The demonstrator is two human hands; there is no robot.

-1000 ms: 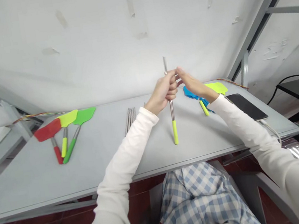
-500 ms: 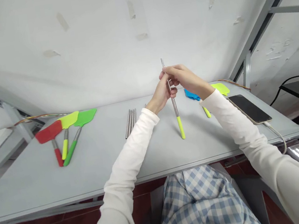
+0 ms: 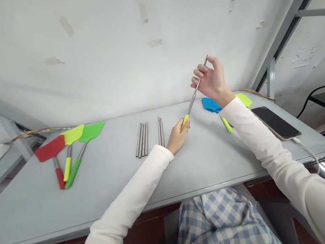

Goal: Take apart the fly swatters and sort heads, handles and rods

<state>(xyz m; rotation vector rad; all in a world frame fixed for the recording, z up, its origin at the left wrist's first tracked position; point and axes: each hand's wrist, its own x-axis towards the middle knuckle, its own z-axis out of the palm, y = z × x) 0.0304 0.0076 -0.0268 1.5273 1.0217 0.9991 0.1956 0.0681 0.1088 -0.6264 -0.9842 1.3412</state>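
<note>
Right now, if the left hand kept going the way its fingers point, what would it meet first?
Judging loosely, the left hand points up-right along the rod it holds, so it would first meet the right hand gripping the rod's upper end.

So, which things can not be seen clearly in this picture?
Head view only:
- Blue head: partly behind the right hand and its sleeve.
- Yellow-green head: partly behind that sleeve.
- Rod's green grip: mostly inside the left hand.
- Phone cable: passes behind the right sleeve.

Long white sleeves (image 3: 126,209) cover both arms to the wrists; below the tabletop (image 3: 40,205) edge, blue-and-white checked trousers (image 3: 221,227) show.
</note>
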